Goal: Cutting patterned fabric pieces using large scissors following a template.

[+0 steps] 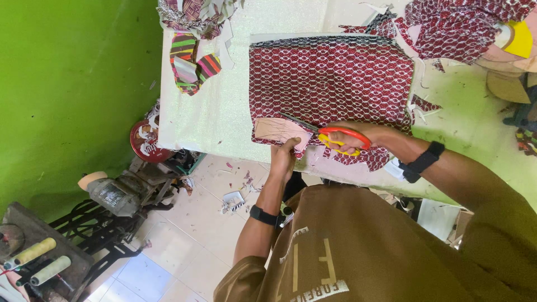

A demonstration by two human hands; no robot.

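- Dark red patterned fabric panel with white wavy lines point(330, 78) lies flat on the pale speckled table point(212, 112), near edge by the person.
- Head view: right hand point(358, 137) has its fingers closed through the orange-and-yellow handled scissors point(321, 133); blades sit partly open, biting into the panel's near-left corner.
- Left hand point(283, 156) pinches the corner flap, pale underside showing point(277, 130), fingers curled shut on it.
- Progress, judged: cut only started at one corner; most of the panel uncut.
- Counts: one scissors, one flat panel, one striped multicolour scrap point(193, 61), a heap of matching red fabric pieces point(458, 25) far right, two thread spools point(42, 260) on the black sewing machine stand, one round red tin point(144, 140), two black wristbands.
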